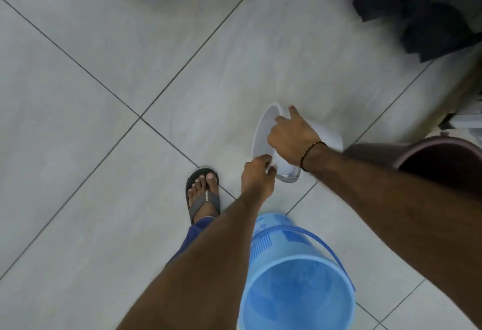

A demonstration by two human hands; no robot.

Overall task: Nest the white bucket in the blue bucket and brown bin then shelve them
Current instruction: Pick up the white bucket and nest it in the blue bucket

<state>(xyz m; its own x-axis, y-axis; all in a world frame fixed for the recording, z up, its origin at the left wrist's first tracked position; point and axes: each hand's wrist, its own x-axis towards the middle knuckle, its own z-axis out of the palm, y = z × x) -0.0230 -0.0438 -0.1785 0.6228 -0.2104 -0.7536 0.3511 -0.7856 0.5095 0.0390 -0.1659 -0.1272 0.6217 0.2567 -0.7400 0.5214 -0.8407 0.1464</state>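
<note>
The white bucket (pixel 263 134) is tipped on its side over the tiled floor, mouth facing left. My right hand (pixel 292 139) grips its upper rim and wall. My left hand (pixel 257 175) pinches the near rim at the bottom. The blue bucket (pixel 294 277) stands upright and empty just below, its handle resting on the right of the rim. The brown bin (pixel 427 157) stands at the right edge, partly hidden behind my right forearm.
Dark clothes or bags (pixel 422 9) are piled at the top right. Some furniture or shelf parts (pixel 464 110) show at the right edge. My foot in a grey sandal (pixel 202 194) stands left of the buckets. Light floor tiles (pixel 104 95) stretch to the left.
</note>
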